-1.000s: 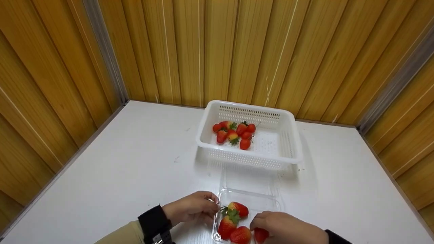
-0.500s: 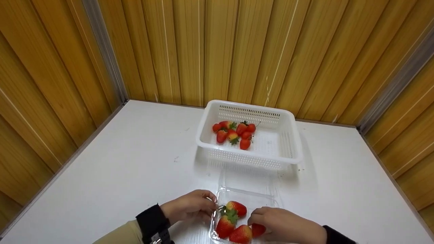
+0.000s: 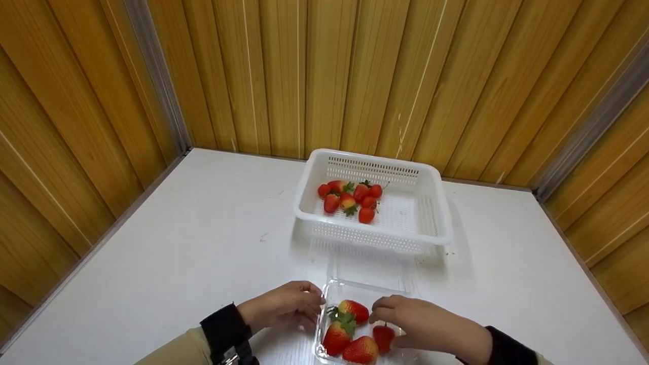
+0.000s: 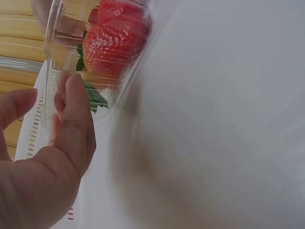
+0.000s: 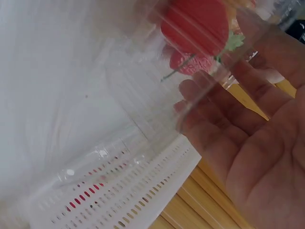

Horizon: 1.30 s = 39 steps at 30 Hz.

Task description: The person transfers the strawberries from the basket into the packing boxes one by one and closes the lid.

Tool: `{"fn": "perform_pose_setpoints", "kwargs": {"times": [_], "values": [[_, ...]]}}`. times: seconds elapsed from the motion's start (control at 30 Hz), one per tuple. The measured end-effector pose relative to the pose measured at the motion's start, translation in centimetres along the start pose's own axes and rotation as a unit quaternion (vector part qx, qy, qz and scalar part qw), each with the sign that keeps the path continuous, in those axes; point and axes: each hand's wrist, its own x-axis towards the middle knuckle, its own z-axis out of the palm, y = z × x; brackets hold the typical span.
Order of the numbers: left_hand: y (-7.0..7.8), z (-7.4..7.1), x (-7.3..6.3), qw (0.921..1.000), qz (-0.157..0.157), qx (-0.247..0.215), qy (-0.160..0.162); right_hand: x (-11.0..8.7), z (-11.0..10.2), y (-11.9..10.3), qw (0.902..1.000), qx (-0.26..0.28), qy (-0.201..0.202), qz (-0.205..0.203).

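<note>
A clear plastic clamshell box (image 3: 370, 290) lies at the front of the table, its lid folded back toward the basket. Inside are several strawberries (image 3: 338, 337) and a smooth red fruit with a thin stem, like a cherry (image 3: 384, 338), at the right side. My left hand (image 3: 289, 305) is at the box's left wall; the left wrist view shows its fingers (image 4: 75, 102) extended against the plastic, thumb apart. Over the right wall, my right hand (image 3: 418, 322) has loosely bent fingers and holds nothing. In the right wrist view the cherry (image 5: 195, 28) shows through the plastic, apart from the fingertips.
Behind the box stands a white perforated basket (image 3: 372, 232) with several strawberries (image 3: 332, 203) and cherries (image 3: 366, 215) in its left half. The white table (image 3: 213, 218) ends at yellow wood-patterned panels (image 3: 324, 76) at the back and sides.
My right hand has let go of the cherry, which now stays in the box, and has risen slightly away from it. The left hand and the box have shifted only a little.
</note>
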Motion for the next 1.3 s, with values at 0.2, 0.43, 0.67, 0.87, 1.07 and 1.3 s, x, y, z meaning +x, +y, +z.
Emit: {"fn": "perform_pose_setpoints", "kwargs": {"times": [0.2,0.43,0.67,0.87,1.07,1.3], "values": [[0.6,-0.7,0.0,0.9996,-0.001,0.013,0.023,0.1,-3.9,0.2,0.9990,-0.020,0.040,-0.004],[2.1,-2.3,0.4,0.9985,0.025,0.019,0.046,1.0,-10.0,1.5,0.9939,-0.007,0.108,-0.020],[4.9,-3.9,1.8,0.9939,0.070,-0.006,0.086,3.0,-15.1,3.8,0.9883,0.034,0.144,0.038],[6.4,-5.1,3.1,0.9857,0.081,-0.052,0.138,4.9,-17.8,6.2,0.9817,0.056,0.159,0.090],[7.1,-5.7,4.2,0.9776,0.085,-0.093,0.168,6.4,-19.4,8.5,0.9770,0.063,0.166,0.118],[7.8,-5.8,4.9,0.9733,0.076,-0.123,0.178,8.6,-19.3,11.2,0.9745,0.056,0.177,0.126]]}}
